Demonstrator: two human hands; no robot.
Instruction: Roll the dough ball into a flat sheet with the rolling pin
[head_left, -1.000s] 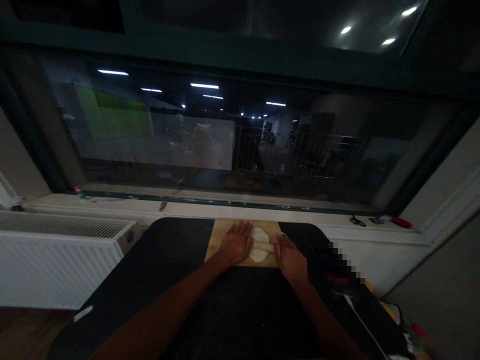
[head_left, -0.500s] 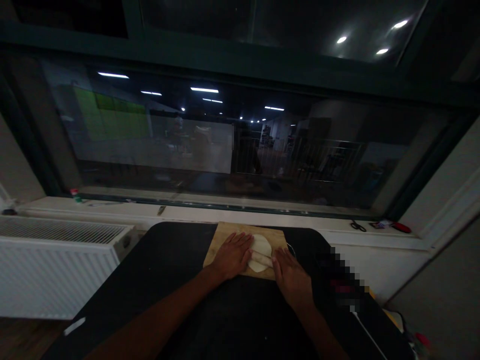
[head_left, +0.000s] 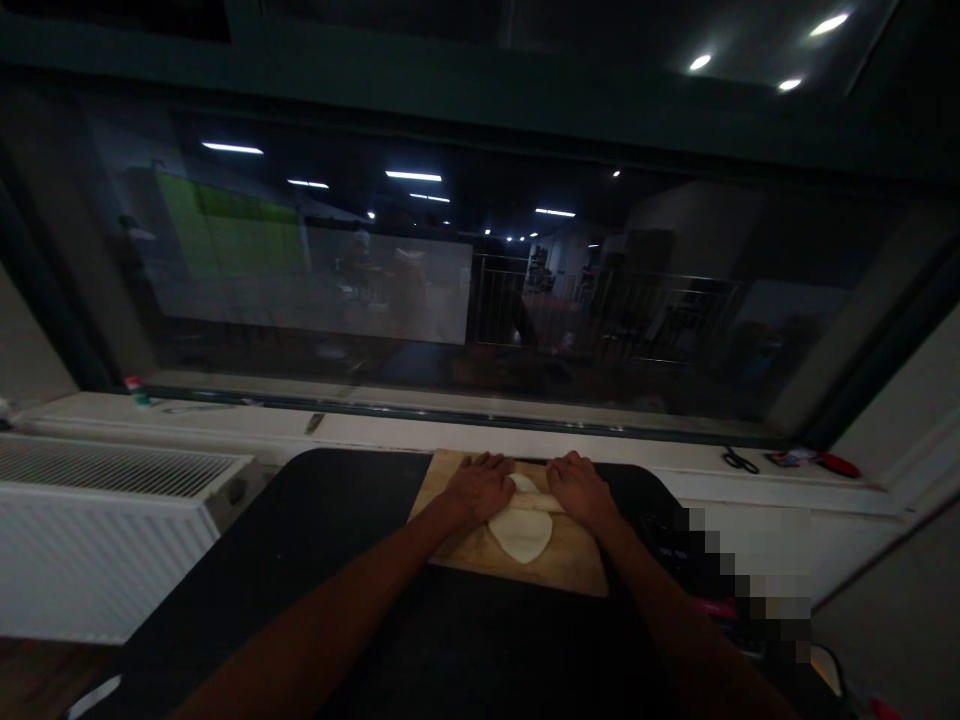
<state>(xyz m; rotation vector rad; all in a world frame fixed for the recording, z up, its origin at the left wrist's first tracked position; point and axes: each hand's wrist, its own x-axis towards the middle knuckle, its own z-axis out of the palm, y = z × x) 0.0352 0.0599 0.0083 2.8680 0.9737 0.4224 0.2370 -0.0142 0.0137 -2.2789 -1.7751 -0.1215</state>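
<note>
A pale, flat sheet of dough (head_left: 520, 538) lies on a wooden board (head_left: 574, 572). Across its far part rests a light wooden rolling pin (head_left: 535, 502). My left hand (head_left: 478, 488) is closed over the pin's left end, and my right hand (head_left: 580, 488) grips its right end. Both hands hide the pin's ends. Near me the dough spreads out from under the pin in a rounded shape, and a small part shows beyond it.
The board sits at the far side of a black table (head_left: 300, 560). Behind it run a white windowsill (head_left: 420, 432) with scissors (head_left: 740, 460) on it and a large window. A white radiator (head_left: 112, 540) stands at the left. Pixelated items lie at the right.
Both hands have moved the rolling pin away from me, from the dough's near part to its far part. The board now sits turned, its near right corner closer to me.
</note>
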